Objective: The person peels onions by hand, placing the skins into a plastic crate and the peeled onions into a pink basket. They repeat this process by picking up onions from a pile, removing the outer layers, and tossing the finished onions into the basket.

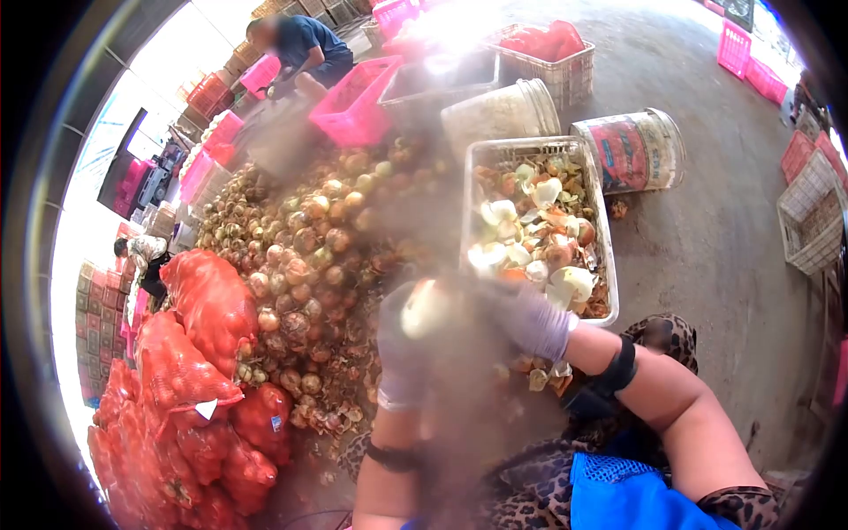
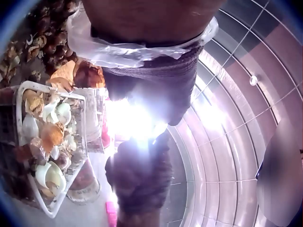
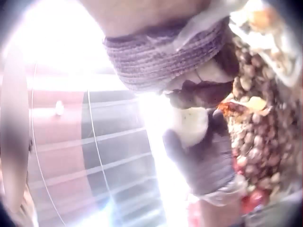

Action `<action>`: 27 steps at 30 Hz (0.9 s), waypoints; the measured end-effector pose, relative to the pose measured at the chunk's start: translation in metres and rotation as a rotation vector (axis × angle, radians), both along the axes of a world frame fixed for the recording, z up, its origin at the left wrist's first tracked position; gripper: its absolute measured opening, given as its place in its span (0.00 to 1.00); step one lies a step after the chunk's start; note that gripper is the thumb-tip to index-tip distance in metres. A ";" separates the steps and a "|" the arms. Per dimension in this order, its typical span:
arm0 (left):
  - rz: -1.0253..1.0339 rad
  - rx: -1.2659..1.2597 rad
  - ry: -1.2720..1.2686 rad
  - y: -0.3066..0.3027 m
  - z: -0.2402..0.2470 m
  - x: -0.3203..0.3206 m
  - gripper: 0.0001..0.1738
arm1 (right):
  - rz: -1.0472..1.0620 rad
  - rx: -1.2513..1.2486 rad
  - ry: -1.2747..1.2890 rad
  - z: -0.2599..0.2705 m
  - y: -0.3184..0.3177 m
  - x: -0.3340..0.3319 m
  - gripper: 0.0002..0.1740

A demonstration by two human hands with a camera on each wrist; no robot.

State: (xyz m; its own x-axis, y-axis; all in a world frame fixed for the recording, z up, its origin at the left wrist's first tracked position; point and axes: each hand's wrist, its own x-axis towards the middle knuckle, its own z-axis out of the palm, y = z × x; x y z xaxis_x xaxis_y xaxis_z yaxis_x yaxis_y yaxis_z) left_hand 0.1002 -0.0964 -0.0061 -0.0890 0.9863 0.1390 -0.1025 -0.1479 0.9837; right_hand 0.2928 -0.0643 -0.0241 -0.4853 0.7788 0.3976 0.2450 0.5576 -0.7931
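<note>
A pale peeled onion [image 1: 420,311] is gripped in my gloved left hand [image 1: 402,344], at the middle of the head view. In the right wrist view the left thumb and fingers wrap the onion [image 3: 191,126] from below. My gloved right hand [image 1: 534,322] is close against it, its fingers [image 3: 203,93] bent over the onion's top. Orange-brown onion skin [image 3: 231,108] shows beside the fingertips. I cannot tell whether the right hand holds a tool. Glare hides the onion in the left wrist view, between the left hand [image 2: 156,90] and the right hand [image 2: 142,175].
A white crate [image 1: 609,256] of onion peels stands just beyond the right hand. Loose onions [image 1: 309,238] are heaped ahead and left, beside full red mesh sacks [image 1: 203,353]. Buckets [image 1: 636,150] and a pink crate [image 1: 353,102] stand farther off. Another person [image 1: 314,49] sits at the back.
</note>
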 end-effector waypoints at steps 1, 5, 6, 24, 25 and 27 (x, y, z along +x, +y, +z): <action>-0.078 -0.037 -0.135 -0.001 0.007 0.002 0.48 | 0.010 -0.266 0.126 -0.004 0.009 0.006 0.33; -0.271 -0.262 -0.599 -0.011 0.047 0.019 0.46 | -0.229 -0.487 0.003 0.009 0.021 0.010 0.27; -0.272 -0.288 -0.623 -0.012 0.047 0.018 0.46 | -0.314 -0.507 0.034 0.013 0.020 0.007 0.25; -0.422 -0.322 -1.051 -0.001 0.003 0.013 0.52 | -0.089 -0.006 -0.269 0.038 -0.026 -0.020 0.35; -0.456 -0.332 -1.084 0.001 0.003 0.012 0.52 | -0.092 -0.034 -0.220 0.040 -0.027 -0.019 0.35; -0.311 -0.348 -1.028 -0.005 0.000 0.020 0.51 | -0.095 0.006 -0.224 0.039 -0.025 -0.017 0.36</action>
State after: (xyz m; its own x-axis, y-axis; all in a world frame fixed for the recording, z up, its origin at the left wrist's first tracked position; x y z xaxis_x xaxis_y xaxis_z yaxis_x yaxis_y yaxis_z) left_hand 0.1203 -0.1017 -0.0064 0.2537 0.9562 -0.1458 -0.8719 0.2913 0.3935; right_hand 0.2755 -0.0893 0.0149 -0.4861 0.8233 0.2931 0.4659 0.5278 -0.7101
